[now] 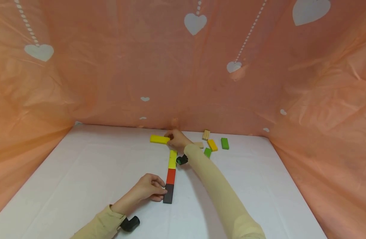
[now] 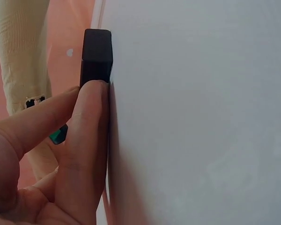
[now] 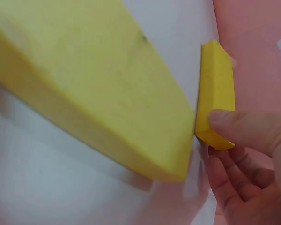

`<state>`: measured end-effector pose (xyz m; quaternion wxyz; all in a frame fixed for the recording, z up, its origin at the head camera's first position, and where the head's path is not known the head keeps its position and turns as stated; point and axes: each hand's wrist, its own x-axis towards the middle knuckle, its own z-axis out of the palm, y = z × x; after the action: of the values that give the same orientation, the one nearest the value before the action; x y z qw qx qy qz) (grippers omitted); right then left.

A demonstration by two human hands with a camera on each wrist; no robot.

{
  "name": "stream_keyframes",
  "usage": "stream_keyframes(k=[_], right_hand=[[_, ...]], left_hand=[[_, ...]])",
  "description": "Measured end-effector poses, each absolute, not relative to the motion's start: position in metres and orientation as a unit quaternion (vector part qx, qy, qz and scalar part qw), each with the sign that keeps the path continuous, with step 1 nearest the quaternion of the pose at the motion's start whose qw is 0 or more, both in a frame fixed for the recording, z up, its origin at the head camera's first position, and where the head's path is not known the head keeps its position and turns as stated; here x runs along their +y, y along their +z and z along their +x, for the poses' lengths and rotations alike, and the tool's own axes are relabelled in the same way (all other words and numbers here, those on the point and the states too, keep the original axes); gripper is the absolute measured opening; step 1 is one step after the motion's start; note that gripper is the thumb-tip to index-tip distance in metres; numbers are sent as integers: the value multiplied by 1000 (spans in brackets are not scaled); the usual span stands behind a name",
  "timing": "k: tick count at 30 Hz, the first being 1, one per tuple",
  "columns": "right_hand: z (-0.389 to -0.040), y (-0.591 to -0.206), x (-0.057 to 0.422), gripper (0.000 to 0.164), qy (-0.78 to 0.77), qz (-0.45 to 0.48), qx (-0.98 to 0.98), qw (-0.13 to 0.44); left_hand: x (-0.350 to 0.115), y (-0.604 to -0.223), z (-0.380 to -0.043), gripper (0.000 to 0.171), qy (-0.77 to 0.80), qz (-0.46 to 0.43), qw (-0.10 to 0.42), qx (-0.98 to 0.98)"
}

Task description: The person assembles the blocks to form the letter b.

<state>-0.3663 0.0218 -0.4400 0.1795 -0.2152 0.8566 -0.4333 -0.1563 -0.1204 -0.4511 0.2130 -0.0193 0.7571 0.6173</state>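
Gripping at the far end: the right hand (image 1: pixel 178 141), thumb and fingers brought close about the right-hand end of a crosswise yellow block (image 1: pixel 159 139); the thumb lies flat on one face, the fingertips curl near the end (partly hidden behind the block in the right wrist view).
Touching at the near end: the left hand (image 1: pixel 148 187), thumb and fingers parted and loosely bent, their tips against the left side of a black block (image 1: pixel 168 194); it seems to rest there rather than close round anything.
Set end to end: the black block nearest the camera, then a red block (image 1: pixel 171 176), then a lengthwise yellow block (image 1: pixel 172 160) with a few dark specks; all three lie flat in one straight line running away from the camera.
Yellow meeting yellow: the crosswise block lies just beyond the line's far end, turned sideways to it and reaching left; whether the two touch is hard to tell.
Right of the line: a striped wooden block (image 1: pixel 206 134), a pale wooden block (image 1: pixel 198 145), an orange-yellow block (image 1: pixel 212 145) and two green blocks (image 1: pixel 225 143); the nearer green one is partly covered by the right sleeve (image 1: pixel 213 182).
Cloth all round: white tabletop (image 1: pixel 245 189) below; orange-pink curtain (image 1: pixel 141 66) behind and at both sides, printed with white hearts.
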Motion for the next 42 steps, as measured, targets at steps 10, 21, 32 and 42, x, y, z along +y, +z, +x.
stream_keyframes(k=[10,21,32,42], right_hand=[[-369,-439,21,43,-426,-235,850,202],[-367,-435,17,32,-354,-275,874,184],[-371,-430,33,29,-360,-278,874,172],[-367,-425,54,35,-495,-221,828,141]], left_hand=[[-120,-451,-158,25,618,-17,218,755],[-119,-451,-156,26,612,-19,216,761],[-119,-452,-158,25,613,-18,213,761],[-123,-452,-157,24,627,6,215,749]])
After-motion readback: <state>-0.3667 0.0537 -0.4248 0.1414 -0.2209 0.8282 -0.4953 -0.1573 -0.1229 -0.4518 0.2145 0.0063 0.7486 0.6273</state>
